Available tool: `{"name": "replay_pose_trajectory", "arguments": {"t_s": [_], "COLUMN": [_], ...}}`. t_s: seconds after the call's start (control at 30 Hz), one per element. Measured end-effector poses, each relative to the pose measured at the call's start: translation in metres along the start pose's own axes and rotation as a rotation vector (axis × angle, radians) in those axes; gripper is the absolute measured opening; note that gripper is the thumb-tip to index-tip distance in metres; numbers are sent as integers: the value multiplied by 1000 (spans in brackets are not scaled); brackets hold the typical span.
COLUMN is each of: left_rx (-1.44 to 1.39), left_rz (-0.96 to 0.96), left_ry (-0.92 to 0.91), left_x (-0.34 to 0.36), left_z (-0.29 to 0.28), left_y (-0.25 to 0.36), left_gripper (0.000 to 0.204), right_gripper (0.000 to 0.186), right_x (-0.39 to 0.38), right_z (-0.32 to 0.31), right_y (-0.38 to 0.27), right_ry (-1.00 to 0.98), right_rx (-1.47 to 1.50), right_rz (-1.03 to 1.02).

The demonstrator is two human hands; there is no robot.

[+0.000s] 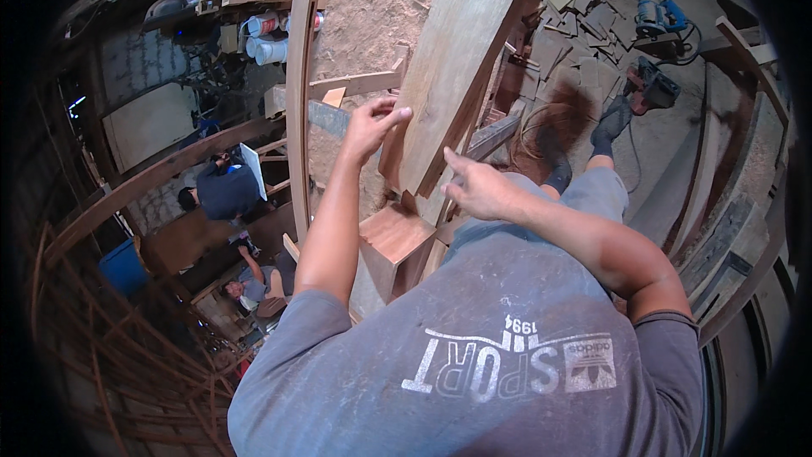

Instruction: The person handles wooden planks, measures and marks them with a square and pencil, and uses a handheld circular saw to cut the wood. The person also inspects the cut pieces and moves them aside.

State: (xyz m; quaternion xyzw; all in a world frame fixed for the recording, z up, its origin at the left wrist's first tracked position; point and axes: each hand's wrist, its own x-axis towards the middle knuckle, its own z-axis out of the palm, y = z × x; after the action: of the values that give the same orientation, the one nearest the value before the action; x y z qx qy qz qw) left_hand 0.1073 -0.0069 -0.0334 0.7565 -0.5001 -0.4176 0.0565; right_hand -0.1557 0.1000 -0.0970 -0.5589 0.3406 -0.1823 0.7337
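Note:
A long, wide wooden plank (461, 59) stretches away from me, its near end close to my body. At its left edge is my left hand (372, 131), the fingers loosely bent and apart, with the thumb at the plank's edge. Right of the plank's near end, my right hand (480, 189) has its index finger stretched out and the other fingers partly curled. Nothing shows in that hand. Below the plank's end stands a squared wooden block (397, 237). The undersides of my fingers are partly hidden.
Offcuts (584, 25) litter the ground at the upper right, near a blue power tool (655, 13) and a dark red power tool (651, 85). An upright timber (299, 118) stands left. White buckets (269, 49) sit behind it. Two people (227, 189) are farther left.

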Motion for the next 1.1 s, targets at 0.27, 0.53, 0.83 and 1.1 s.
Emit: {"name": "replay_pose_trajectory", "arguments": {"t_s": [0.27,0.53,0.83,1.1], "left_rx": [-144,-112,-88,-33], "left_rz": [83,77,100,323], "left_ry": [114,141,113,149], "left_x": [-22,-32,-12,70], "left_z": [10,13,9,44], "left_y": [-50,-54,-55,75], "left_gripper": [50,49,64,78], "right_gripper": [97,105,86,67], "right_x": [4,-4,-6,17], "right_z": [36,47,18,-83], "right_y": [0,1,-6,16], "right_ry": [-38,-38,23,707], "right_rx": [-80,-29,128,183], "right_rz": [-38,1,116,-85]}}
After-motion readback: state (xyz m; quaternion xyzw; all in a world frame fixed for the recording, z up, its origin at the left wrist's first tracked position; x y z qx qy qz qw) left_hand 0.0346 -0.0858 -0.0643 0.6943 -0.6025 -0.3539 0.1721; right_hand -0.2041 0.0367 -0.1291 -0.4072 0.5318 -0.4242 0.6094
